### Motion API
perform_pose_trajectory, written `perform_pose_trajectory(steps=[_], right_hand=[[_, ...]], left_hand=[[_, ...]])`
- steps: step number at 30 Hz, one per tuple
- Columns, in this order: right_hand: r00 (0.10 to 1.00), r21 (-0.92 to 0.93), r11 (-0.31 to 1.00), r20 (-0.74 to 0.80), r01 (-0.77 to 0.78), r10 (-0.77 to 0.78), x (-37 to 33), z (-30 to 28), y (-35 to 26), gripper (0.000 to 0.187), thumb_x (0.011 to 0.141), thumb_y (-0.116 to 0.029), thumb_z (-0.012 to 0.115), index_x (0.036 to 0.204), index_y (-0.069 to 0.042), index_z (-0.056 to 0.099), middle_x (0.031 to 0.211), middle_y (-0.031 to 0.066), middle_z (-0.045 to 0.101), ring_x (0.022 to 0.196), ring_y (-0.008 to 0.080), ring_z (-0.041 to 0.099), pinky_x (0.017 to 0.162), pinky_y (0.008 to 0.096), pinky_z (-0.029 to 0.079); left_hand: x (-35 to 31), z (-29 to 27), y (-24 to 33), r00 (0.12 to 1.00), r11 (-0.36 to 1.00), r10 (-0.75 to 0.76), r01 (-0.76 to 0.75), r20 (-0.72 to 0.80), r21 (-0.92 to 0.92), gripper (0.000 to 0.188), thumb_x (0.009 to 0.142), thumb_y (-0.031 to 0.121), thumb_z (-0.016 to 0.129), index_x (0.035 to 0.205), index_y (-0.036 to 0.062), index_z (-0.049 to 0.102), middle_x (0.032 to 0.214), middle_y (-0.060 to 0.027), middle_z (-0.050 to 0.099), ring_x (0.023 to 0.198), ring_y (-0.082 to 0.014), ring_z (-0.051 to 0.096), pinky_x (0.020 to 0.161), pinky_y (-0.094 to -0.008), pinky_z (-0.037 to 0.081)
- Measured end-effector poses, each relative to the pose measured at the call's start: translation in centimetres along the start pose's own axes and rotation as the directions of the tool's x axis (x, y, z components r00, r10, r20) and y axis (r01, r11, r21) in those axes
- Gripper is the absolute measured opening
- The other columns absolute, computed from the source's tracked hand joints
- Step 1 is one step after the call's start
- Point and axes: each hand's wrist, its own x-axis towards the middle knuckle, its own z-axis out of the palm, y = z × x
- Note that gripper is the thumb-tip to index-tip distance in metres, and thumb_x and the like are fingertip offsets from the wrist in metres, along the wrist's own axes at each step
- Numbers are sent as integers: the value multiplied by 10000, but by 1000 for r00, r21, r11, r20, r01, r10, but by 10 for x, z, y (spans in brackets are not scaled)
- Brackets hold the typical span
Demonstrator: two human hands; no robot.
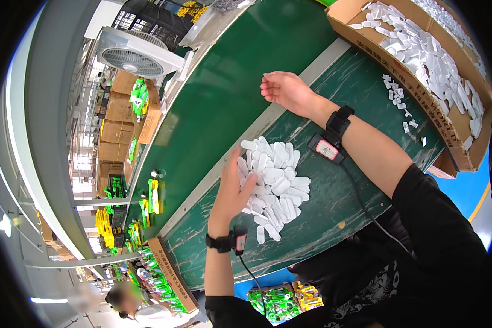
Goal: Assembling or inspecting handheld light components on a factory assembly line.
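Observation:
A loose pile of small white oblong plastic pieces lies on the green worktop in front of me. My left hand is at the pile's left edge, open, its thumb spread from the fingers and near the pieces. Farther off, my right hand is raised above the metal strip beside the belt, away from the pile. Its fingers are loosely bent, and nothing shows in them. Each wrist wears a black strap with a small cabled device.
A cardboard box full of similar white pieces stands at the far right, with several small white parts beside it. A green conveyor belt runs past the worktop. Beyond it are a fan and green packages; a person sits lower left.

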Motion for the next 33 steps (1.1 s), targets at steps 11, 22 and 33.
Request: perform_pose_trajectory(steps=[11, 22, 33], right_hand=[[1000, 13, 1000, 5, 12, -12, -3, -3, 0, 141, 901, -170, 524, 902, -29, 533, 857, 72, 565, 796, 168, 564, 738, 303, 479], [1000, 36, 999, 0, -15, 15, 1, -2, 4, 145, 904, -175, 519, 900, -30, 527, 857, 68, 560, 787, 164, 559, 731, 297, 475], [1000, 9, 1000, -24, -12, 12, -1, -1, 0, 141, 906, -186, 531, 889, -46, 538, 846, 56, 568, 781, 158, 553, 743, 298, 464]], left_hand=[[11, 20, 7, 989, 984, 109, -121, 98, 131, 691, 856, 237, 531, 1432, 36, 208, 1506, -182, 142, 1401, -346, 84, 1106, -499, 55], [26, 17, 9, 993, 993, 110, -112, 37, 42, 747, 811, 196, 592, 1422, 13, 205, 1490, -194, 185, 1390, -340, 147, 1113, -456, 112], [35, 17, 43, 976, 980, 195, -197, 91, 8, 753, 802, 192, 591, 1421, 3, 207, 1483, -207, 195, 1384, -341, 170, 1121, -434, 116]])
